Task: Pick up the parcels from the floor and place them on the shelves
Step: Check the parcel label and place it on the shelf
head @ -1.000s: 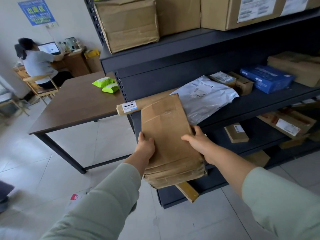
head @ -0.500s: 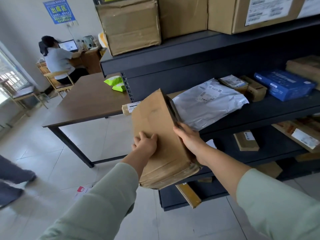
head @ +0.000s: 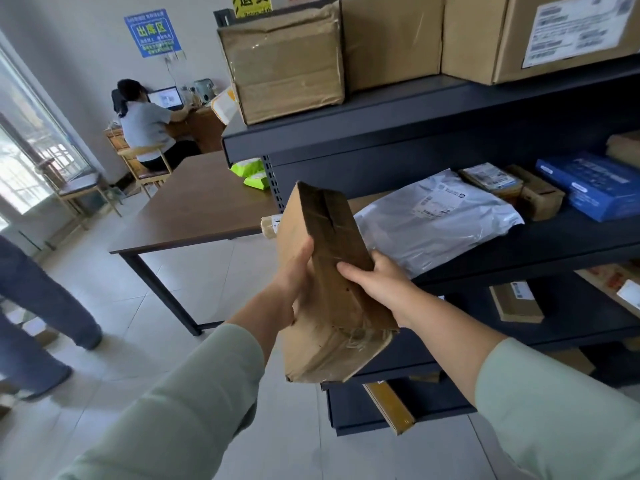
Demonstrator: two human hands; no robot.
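Both hands' fingers point(head: 349, 271) clasp brown parcel point(head: 332, 306); grey bag point(head: 433, 223) fills shelf point(head: 571, 237) ahead

grey mailer bag point(head: 436, 226) crowding middle shelf point(head: 571, 244) front, bare strip at edge

A parcel depot or small warehouse office: dark metal shelves point(head: 450, 109) hold cardboard boxes point(head: 284, 64) with shipping labels, a grey mailer bag point(head: 440, 223) and a blue carton point(head: 595, 185). A blue wall sign point(head: 152, 32) (Chinese lettering) hangs above a person at a laptop point(head: 166, 97); a brown bench point(head: 197, 209) stands on the tiled floor point(head: 104, 341).
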